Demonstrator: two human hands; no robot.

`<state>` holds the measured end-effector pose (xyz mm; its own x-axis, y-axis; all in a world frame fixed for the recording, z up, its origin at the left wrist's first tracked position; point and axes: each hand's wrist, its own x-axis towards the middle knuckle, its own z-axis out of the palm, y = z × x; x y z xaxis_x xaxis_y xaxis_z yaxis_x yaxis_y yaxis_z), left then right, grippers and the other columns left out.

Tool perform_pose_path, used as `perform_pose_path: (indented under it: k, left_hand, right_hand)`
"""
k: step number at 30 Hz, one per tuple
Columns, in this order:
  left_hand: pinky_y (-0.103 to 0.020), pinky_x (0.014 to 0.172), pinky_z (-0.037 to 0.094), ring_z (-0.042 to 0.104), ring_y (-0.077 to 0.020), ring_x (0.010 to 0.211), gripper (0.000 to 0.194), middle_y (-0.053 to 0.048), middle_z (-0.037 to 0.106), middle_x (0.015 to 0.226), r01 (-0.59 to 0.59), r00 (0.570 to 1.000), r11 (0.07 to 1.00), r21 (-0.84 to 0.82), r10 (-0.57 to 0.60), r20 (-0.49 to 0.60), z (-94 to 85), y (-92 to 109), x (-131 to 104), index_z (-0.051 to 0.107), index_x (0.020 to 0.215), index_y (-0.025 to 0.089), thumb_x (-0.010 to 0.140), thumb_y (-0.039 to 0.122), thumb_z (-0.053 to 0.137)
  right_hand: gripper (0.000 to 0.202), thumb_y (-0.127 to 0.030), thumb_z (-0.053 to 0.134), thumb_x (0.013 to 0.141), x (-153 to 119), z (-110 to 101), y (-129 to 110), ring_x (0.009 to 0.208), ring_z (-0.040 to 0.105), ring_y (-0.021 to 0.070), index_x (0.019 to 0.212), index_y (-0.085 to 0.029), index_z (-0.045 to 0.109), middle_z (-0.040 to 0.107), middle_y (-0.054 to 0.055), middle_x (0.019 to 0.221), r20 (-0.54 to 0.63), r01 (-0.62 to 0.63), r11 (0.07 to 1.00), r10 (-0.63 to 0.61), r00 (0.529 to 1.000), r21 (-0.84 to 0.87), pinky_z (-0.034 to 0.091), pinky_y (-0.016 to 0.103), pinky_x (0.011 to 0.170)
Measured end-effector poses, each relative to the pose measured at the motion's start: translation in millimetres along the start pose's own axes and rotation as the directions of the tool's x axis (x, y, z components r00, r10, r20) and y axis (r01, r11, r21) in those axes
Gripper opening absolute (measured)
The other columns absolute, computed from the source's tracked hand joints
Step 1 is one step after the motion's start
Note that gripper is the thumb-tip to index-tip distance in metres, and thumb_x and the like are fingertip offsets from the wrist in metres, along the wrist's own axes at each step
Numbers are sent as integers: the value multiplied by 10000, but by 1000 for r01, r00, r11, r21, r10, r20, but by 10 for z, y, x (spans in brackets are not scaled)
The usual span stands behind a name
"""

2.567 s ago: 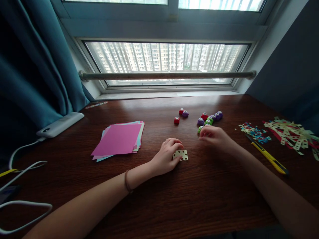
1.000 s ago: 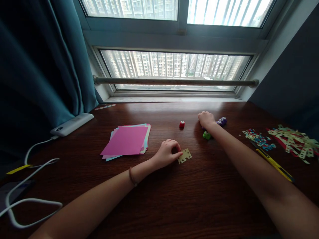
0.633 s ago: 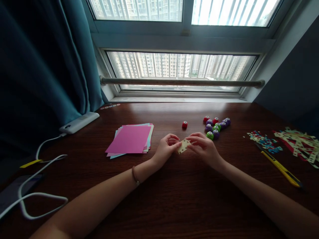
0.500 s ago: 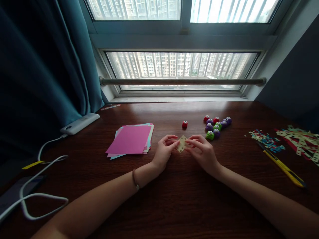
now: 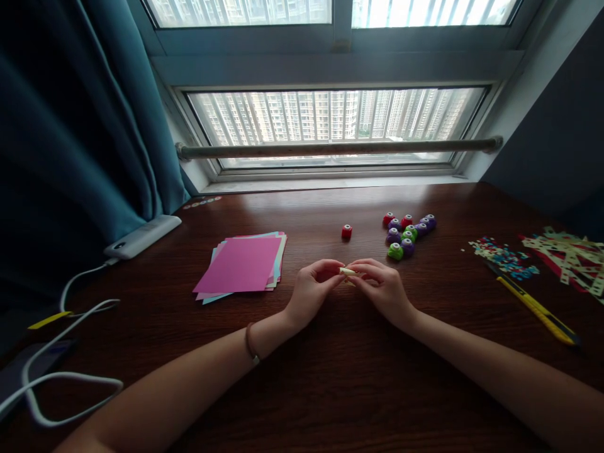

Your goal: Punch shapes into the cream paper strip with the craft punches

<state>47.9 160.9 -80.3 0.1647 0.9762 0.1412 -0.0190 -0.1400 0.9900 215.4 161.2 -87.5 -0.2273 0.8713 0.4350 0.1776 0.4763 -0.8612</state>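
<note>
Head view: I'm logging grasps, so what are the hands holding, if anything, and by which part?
A small cream paper scrap, pinched between both hands: the left hand at its left end, the right hand at its right end.

This looks like a room in a high-rise flat, set up as a craft corner at home. A dark wooden bench [image 5: 330,377] runs right up against a wide window [image 5: 330,119] with a metal rail [image 5: 330,149] across it; tall apartment blocks fill the glass. A heavy teal curtain [image 5: 70,126] hangs at the left. On the bench lie a stack of coloured paper sheets [image 5: 243,264], a cluster of small paper punches [image 5: 406,231], paper scraps [image 5: 566,255], a yellow craft knife [image 5: 535,306], and a white power bank [image 5: 141,236] with a charging cable [image 5: 70,377].
</note>
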Motion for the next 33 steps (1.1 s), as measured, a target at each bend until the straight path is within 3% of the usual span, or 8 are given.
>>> perform_pose_path:
  k: [5, 10, 16, 24, 33]
  left_hand:
    - [-248, 692, 481, 611, -148, 732, 197, -42, 658, 814, -9, 999, 995, 99, 6, 33, -10, 9, 3, 639, 827, 136, 740, 313, 645]
    - [-207, 576, 431, 542, -121, 684, 204, -26, 578, 749, -92, 996, 965, 245, 92, 10, -19, 2, 11, 645, 727, 139, 744, 342, 639]
    - [-200, 587, 435, 537, -114, 698, 193, -21, 561, 770, -103, 995, 975, 196, 99, 32, -8, -4, 12, 617, 724, 139, 744, 330, 638]
    - [-227, 625, 452, 572, -134, 674, 168, -20, 630, 728, -46, 999, 968, 245, 38, 38, 0, 35, -14, 637, 761, 149, 753, 314, 612]
    - [-214, 594, 429, 546, -122, 641, 168, -12, 608, 705, -49, 997, 968, 248, 32, 71, 22, 45, -35, 618, 743, 150, 745, 318, 610]
  right_hand:
    - [145, -270, 593, 807, -16, -1, 5, 744, 584, 144, 858, -159, 670, 593, 67, 910, 10, -16, 999, 16, 1000, -43, 514, 239, 612]
    - [157, -282, 597, 805, -12, -1, -6, 708, 566, 135, 890, -158, 644, 597, 60, 874, 3, -16, 997, 17, 1000, -72, 493, 243, 614]
    - [135, -269, 578, 819, 0, -27, -30, 704, 560, 133, 819, -154, 647, 598, 49, 801, 31, 8, 996, -6, 1000, -93, 464, 237, 628]
    - [173, -324, 600, 797, 0, -32, 14, 724, 572, 163, 796, -160, 656, 605, 53, 783, 36, -78, 993, 81, 996, -87, 467, 261, 631]
    - [146, -261, 617, 786, -5, -50, -42, 653, 545, 158, 666, -186, 653, 601, 30, 659, -4, 14, 973, -16, 1000, -228, 433, 275, 616]
